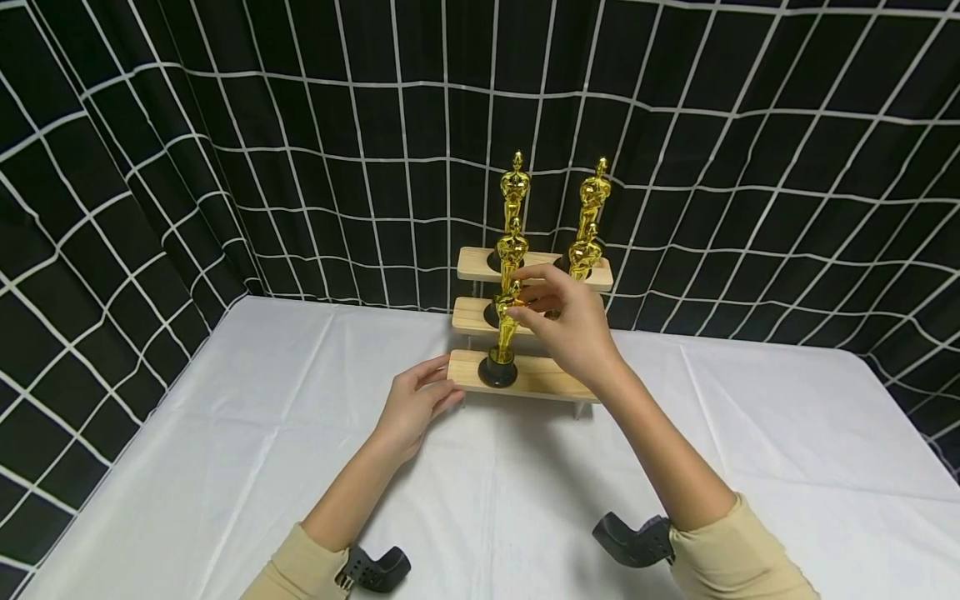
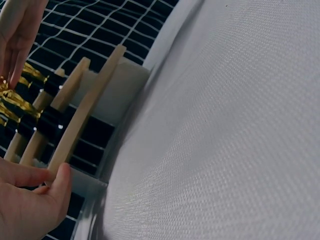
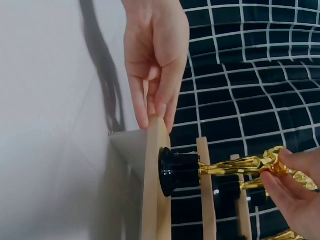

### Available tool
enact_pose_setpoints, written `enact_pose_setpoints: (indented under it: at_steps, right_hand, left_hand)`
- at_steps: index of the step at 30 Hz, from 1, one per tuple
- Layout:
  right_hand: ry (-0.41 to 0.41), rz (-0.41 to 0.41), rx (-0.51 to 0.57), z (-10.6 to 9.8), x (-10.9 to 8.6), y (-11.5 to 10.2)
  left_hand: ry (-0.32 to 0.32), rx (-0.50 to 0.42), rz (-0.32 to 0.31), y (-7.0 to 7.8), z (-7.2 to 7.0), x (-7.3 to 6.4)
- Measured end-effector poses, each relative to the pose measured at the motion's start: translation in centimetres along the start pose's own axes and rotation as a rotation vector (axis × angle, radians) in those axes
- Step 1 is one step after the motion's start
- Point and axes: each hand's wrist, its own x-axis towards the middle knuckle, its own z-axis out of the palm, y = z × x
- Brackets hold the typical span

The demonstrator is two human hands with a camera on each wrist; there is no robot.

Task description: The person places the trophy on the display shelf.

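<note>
A three-tier wooden display stand (image 1: 543, 377) holds gold statuette trophies on round black bases. My right hand (image 1: 576, 323) pinches the upper body of the front trophy (image 3: 232, 167) between thumb and fingers. That trophy stands upright near the left end of the lowest board, its black base (image 1: 498, 371) against the wood. With thumb and fingers, my left hand (image 1: 411, 407) grips the left end of the lowest board (image 2: 82, 117). Behind the held trophy, two trophies stand on the middle tier, the right one (image 1: 584, 252) partly hidden by my right hand.
Two more trophies, a left one (image 1: 515, 190) and a right one (image 1: 595, 198), stand on the top board (image 1: 474, 265). Clear supports carry the boards. A white cloth (image 1: 300, 467) covers the table, and a black curtain with white grid lines (image 1: 360, 192) hangs behind it.
</note>
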Motion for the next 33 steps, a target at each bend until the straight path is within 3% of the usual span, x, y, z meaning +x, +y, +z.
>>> enact_pose_setpoints:
  at_steps: [18, 27, 33]
  right_hand:
    - [0.013, 0.004, 0.02, 1.1, -0.6, 0.2]
    - [0.038, 0.027, 0.002, -0.5, -2.2, 1.2]
    - [0.065, 0.033, 0.001, -2.2, -3.9, 2.6]
  left_hand:
    - [-0.003, 0.007, 0.006, -0.3, -0.1, -0.3]
    - [0.016, 0.008, -0.002, -0.5, -0.3, -0.2]
    - [0.053, 0.114, 0.043, -0.2, -1.0, -0.3]
